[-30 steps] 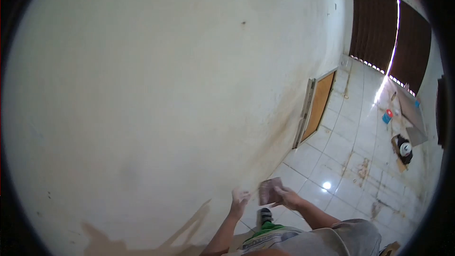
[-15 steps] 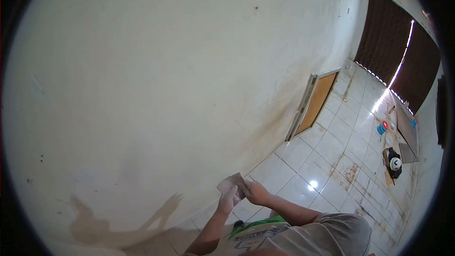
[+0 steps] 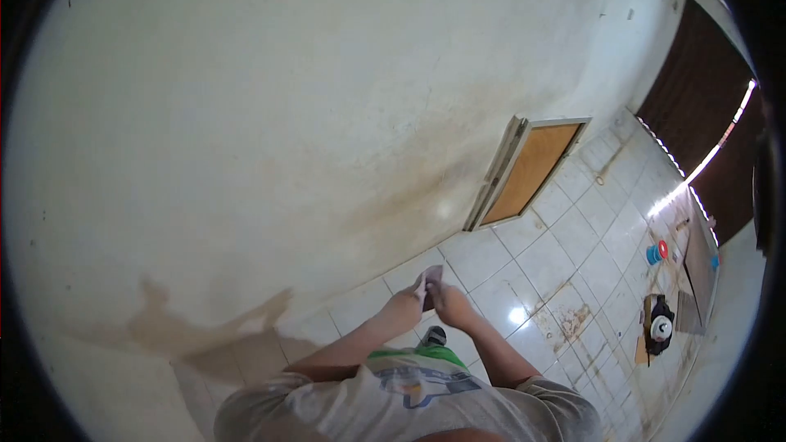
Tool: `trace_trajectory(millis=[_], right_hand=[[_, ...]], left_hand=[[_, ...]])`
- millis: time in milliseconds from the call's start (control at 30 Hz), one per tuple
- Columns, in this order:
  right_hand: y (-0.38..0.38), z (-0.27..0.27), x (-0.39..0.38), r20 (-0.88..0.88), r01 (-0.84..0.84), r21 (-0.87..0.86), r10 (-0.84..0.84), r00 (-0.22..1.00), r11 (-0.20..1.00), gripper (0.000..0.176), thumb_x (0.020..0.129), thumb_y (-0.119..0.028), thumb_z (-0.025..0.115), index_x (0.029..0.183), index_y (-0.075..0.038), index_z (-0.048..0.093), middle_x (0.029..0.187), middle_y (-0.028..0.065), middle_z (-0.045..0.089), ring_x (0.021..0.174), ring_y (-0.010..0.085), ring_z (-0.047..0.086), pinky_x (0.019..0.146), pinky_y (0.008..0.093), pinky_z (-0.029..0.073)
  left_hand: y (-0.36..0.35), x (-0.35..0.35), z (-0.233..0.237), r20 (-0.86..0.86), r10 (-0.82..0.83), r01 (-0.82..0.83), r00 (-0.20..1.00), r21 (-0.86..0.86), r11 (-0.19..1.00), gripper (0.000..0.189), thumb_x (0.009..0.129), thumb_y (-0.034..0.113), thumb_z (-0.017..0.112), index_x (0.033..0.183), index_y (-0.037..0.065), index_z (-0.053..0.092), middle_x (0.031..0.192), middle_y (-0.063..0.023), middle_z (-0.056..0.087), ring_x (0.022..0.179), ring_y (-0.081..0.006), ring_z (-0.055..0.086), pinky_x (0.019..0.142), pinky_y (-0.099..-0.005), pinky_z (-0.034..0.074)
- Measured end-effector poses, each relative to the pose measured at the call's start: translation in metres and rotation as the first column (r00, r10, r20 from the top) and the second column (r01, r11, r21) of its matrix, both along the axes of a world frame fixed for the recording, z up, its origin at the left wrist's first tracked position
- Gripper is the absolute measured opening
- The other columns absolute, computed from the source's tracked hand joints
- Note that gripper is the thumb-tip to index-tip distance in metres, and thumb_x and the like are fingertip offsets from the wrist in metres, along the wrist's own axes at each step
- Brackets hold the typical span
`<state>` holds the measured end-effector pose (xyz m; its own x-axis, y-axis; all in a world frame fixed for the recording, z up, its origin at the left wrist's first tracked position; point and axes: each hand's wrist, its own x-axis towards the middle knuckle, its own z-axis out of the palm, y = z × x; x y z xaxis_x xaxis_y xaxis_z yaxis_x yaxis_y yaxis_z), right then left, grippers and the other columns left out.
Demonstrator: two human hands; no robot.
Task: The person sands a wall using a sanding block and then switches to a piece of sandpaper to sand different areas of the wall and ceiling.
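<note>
Both of my hands are in front of my waist, beside the wall (image 3: pixel 246 196) and above the tiled floor. Between them is a small brownish-grey sheet of sandpaper (image 3: pixel 433 273), held bent with its upper edge sticking up. My left hand (image 3: pixel 401 311) is closed on its left side. My right hand (image 3: pixel 453 308), slightly blurred, grips the other side. The fingers partly cover the sheet, so how it is folded cannot be fully seen.
A framed wooden panel (image 3: pixel 534 170) stands against the wall at floor level. Farther right on the tiles (image 3: pixel 524 237) are a blue-and-red container (image 3: pixel 657 253), a white-and-black item (image 3: pixel 661 328) and flat boards (image 3: pixel 693 311). Dark shutters (image 3: pixel 704 90) stand beyond. My shoe (image 3: pixel 435 336) shows below.
My view has turned and tilted down. The sandpaper, spread wider before, is now seen narrower and more bent, with my hands closer around it. More of my shirt and a shoe show.
</note>
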<state>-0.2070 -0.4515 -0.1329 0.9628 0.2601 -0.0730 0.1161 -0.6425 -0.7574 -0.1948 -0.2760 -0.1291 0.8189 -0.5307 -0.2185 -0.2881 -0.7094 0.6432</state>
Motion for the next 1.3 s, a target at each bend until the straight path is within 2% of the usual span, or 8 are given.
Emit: trace_trajectory(millis=[300,433,533,633,767,833,1033,1300], right_hand=[[-0.081,-0.019,0.022,-0.397,0.145,0.665,0.182,0.9,0.732,0.041,0.111,-0.034,0.047,0.117,0.003,0.063,0.101,0.0112,0.072,0.09,0.0219,0.069,0.072,0.0354,0.053],[-0.079,0.02,0.032,-0.644,0.36,0.659,0.249,0.723,0.661,0.038,0.109,-0.04,0.053,0.115,-0.005,0.066,0.088,0.0013,0.064,0.068,0.0072,0.052,0.055,0.0237,0.037],[-0.068,0.026,0.048,-0.569,0.315,0.634,0.15,0.808,0.706,0.038,0.107,-0.041,0.055,0.109,-0.005,0.067,0.066,-0.0044,0.051,0.055,0.0075,0.044,0.053,0.0263,0.036],[-0.075,0.029,0.089,-0.299,0.033,0.506,0.139,0.944,0.862,0.031,0.109,-0.03,0.051,0.108,-0.002,0.064,0.06,-0.0025,0.047,0.052,0.0071,0.043,0.049,0.0253,0.035],[-0.094,0.092,0.15,-0.124,0.016,0.606,0.075,0.989,0.795,0.028,0.107,-0.02,0.042,0.105,-0.002,0.063,0.059,-0.0035,0.046,0.051,0.0062,0.04,0.049,0.0249,0.033],[-0.087,0.131,0.17,0.018,-0.012,0.628,0.001,1.0,0.778,0.026,0.107,-0.02,0.044,0.105,-0.002,0.063,0.06,-0.0033,0.046,0.052,0.0059,0.04,0.049,0.0245,0.032],[-0.035,0.16,0.208,-0.078,-0.03,0.741,0.13,0.988,0.671,0.025,0.107,-0.027,0.049,0.106,-0.004,0.06,0.069,-0.0048,0.047,0.057,0.0065,0.044,0.052,0.0231,0.035],[-0.042,0.103,0.253,-0.283,-0.002,0.683,0.266,0.922,0.731,0.022,0.106,-0.022,0.047,0.104,-0.006,0.063,0.07,-0.0038,0.048,0.057,0.0081,0.044,0.054,0.0255,0.038]], left_hand=[[-0.072,0.007,0.008,0.44,-0.084,0.102,0.894,-0.018,0.995,0.045,0.098,0.013,0.056,0.138,-0.006,0.053,0.134,-0.0277,0.06,0.12,-0.041,0.061,0.099,-0.0466,0.052],[-0.048,0.023,0.045,-0.484,0.072,-0.232,0.872,-0.28,0.932,0.045,0.11,0.018,0.045,0.152,0.005,0.045,0.14,-0.0182,0.061,0.126,-0.0275,0.062,0.101,-0.0403,0.053],[-0.05,0.027,0.032,-0.7,-0.03,-0.655,0.713,-0.681,0.326,0.046,0.111,0.019,0.042,0.155,0.002,0.042,0.152,-0.0148,0.053,0.138,-0.0229,0.052,0.111,-0.0389,0.046],[-0.002,0.086,0.09,0.042,0.395,-0.202,0.918,-0.808,0.554,0.052,0.11,0.011,0.041,0.158,-0.005,0.031,0.166,-0.0159,0.033,0.152,-0.0251,0.033,0.125,-0.0391,0.025],[0.058,0.118,0.263,0.74,0.671,-0.275,0.042,-0.637,0.72,0.054,0.1,-0.003,0.039,0.154,-0.005,0.04,0.161,-0.0199,0.041,0.149,-0.0327,0.039,0.122,-0.0399,0.034],[0.083,0.146,0.321,0.83,0.444,-0.344,-0.338,-0.548,0.763,0.059,0.093,-0.005,0.047,0.152,-0.004,0.044,0.158,-0.019,0.045,0.144,-0.036,0.046,0.119,-0.043,0.042],[0.105,0.247,0.375,0.831,0.392,-0.433,-0.394,-0.544,0.718,0.067,0.089,-0.004,0.052,0.155,-0.001,0.04,0.161,-0.0185,0.041,0.151,-0.0358,0.035,0.125,-0.0454,0.031],[0.079,0.272,0.321,0.825,0.44,-0.523,-0.355,-0.566,0.637,0.066,0.092,0.002,0.054,0.156,-0.002,0.038,0.165,-0.0169,0.035,0.155,-0.0347,0.028,0.126,-0.0498,0.027]])
